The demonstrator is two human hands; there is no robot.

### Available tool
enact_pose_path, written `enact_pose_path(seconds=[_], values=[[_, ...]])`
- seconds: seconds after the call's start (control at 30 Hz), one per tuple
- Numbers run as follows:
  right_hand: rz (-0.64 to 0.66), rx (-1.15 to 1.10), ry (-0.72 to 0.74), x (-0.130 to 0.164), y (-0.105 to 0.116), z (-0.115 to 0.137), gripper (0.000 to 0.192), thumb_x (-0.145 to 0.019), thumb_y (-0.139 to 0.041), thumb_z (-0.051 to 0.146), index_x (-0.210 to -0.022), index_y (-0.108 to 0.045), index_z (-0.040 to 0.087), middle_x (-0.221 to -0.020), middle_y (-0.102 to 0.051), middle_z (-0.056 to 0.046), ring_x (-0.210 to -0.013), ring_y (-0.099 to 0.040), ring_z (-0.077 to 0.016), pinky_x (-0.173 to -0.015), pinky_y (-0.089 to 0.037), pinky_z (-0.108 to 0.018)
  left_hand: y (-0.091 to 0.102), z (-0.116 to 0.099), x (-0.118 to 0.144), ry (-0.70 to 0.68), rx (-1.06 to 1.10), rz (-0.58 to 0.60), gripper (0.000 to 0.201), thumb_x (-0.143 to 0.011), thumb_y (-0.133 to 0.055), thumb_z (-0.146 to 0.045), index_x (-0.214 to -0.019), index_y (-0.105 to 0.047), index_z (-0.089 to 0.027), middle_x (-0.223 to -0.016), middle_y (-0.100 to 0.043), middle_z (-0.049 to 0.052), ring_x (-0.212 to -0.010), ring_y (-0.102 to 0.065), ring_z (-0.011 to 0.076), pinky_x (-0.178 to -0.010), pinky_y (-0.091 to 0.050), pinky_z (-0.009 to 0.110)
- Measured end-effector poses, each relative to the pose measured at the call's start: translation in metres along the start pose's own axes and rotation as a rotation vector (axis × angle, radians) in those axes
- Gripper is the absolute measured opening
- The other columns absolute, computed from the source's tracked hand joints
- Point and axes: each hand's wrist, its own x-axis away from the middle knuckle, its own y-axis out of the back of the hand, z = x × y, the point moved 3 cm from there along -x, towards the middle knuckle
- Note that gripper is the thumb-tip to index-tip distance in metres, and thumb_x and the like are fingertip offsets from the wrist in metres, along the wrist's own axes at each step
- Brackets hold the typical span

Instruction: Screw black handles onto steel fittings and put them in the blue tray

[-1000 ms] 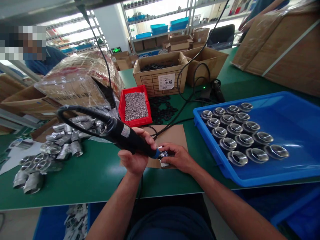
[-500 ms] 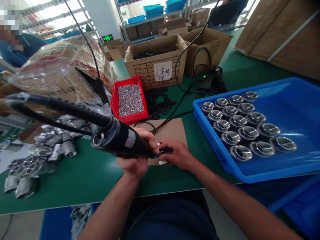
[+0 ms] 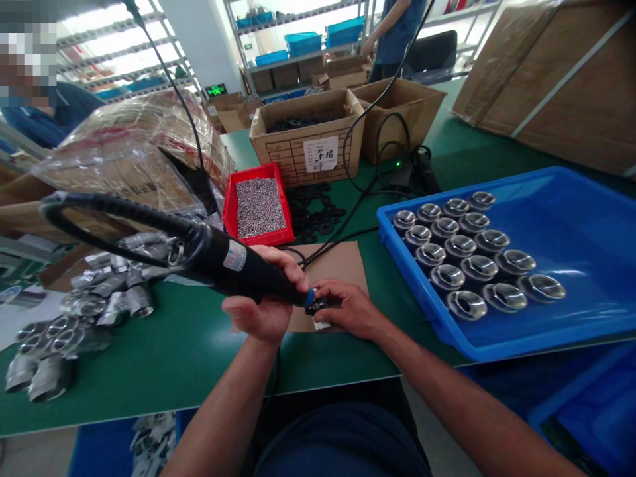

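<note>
My left hand (image 3: 273,322) is wrapped round a black electric screwdriver (image 3: 213,262), which lies tilted across the palm with its blue nose pointing right and down. The nose is at a small black part (image 3: 316,307), and whether the bit touches it I cannot tell. My right hand (image 3: 354,310) pinches that part from the right, fingers partly hiding it. A small white piece (image 3: 322,324) shows just below the part. Both lie over a flat cardboard sheet (image 3: 348,265) on the green table.
A red bin (image 3: 291,233) of small metal pieces stands beyond, beside loose black parts (image 3: 322,211). Right is a blue tray (image 3: 586,245) of metal fittings; left, a pile of silvery fittings (image 3: 114,278). Cartons (image 3: 283,156) and cables stand behind. Other people are in the background.
The screwdriver's rear end has shifted right a little, and my left fingers have loosened slightly round it. The black part shows more clearly. The head view has shifted slightly.
</note>
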Motion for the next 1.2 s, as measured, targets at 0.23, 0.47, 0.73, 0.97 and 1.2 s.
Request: enact_pose_path(seconds=[0.23,0.47,0.73,0.97,1.2], values=[[0.009,0.006,0.006,-0.002,-0.001,0.003,0.031,-0.07,-0.084,0.029,-0.099,-0.073,0.021,-0.116,-0.068,-0.008,-0.106,-0.065,-0.0236,-0.095,-0.049,-0.039,0.004,0.01,0.005,0.058,-0.005,-0.008,0.067,-0.079,-0.044,-0.08,-0.097,-0.061,-0.018,-0.07,-0.056,0.001,-0.049,-0.057,0.0156,-0.044,-0.047,0.028],[0.011,-0.004,0.0,-0.003,-0.001,0.006,0.031,-0.07,-0.084,0.032,-0.097,-0.074,0.021,-0.116,-0.068,-0.007,-0.106,-0.065,-0.0234,-0.094,-0.049,-0.038,0.004,0.015,0.006,0.055,-0.019,0.004,0.066,-0.076,-0.049,-0.08,-0.095,-0.06,-0.018,-0.069,-0.056,0.001,-0.046,-0.055,0.0145,-0.04,-0.044,0.026],[0.039,-0.015,-0.013,-0.003,-0.001,0.005,0.031,-0.071,-0.084,0.03,-0.099,-0.074,0.021,-0.116,-0.068,-0.007,-0.107,-0.064,-0.0233,-0.095,-0.049,-0.038,0.006,0.018,0.007,0.061,-0.022,-0.021,0.064,-0.076,-0.051,-0.079,-0.094,-0.059,-0.018,-0.069,-0.056,0.001,-0.047,-0.056,0.0143,-0.041,-0.046,0.026],[0.021,-0.013,-0.01,-0.002,-0.002,0.005,0.031,-0.07,-0.084,0.032,-0.097,-0.074,0.021,-0.113,-0.069,-0.007,-0.105,-0.065,-0.023,-0.094,-0.05,-0.038,-0.007,0.001,0.0,0.008,-0.004,-0.055,0.066,-0.079,-0.043,-0.08,-0.093,-0.06,-0.018,-0.067,-0.055,0.001,-0.046,-0.054,0.0144,-0.04,-0.045,0.026],[0.003,0.012,0.0,-0.003,-0.002,0.006,0.028,-0.069,-0.084,0.029,-0.093,-0.074,0.021,-0.111,-0.07,-0.005,-0.105,-0.065,-0.0236,-0.095,-0.048,-0.038,-0.008,0.005,0.008,0.065,-0.009,-0.06,0.063,-0.079,-0.046,-0.078,-0.093,-0.06,-0.019,-0.067,-0.056,0.001,-0.047,-0.055,0.0144,-0.041,-0.045,0.026]])
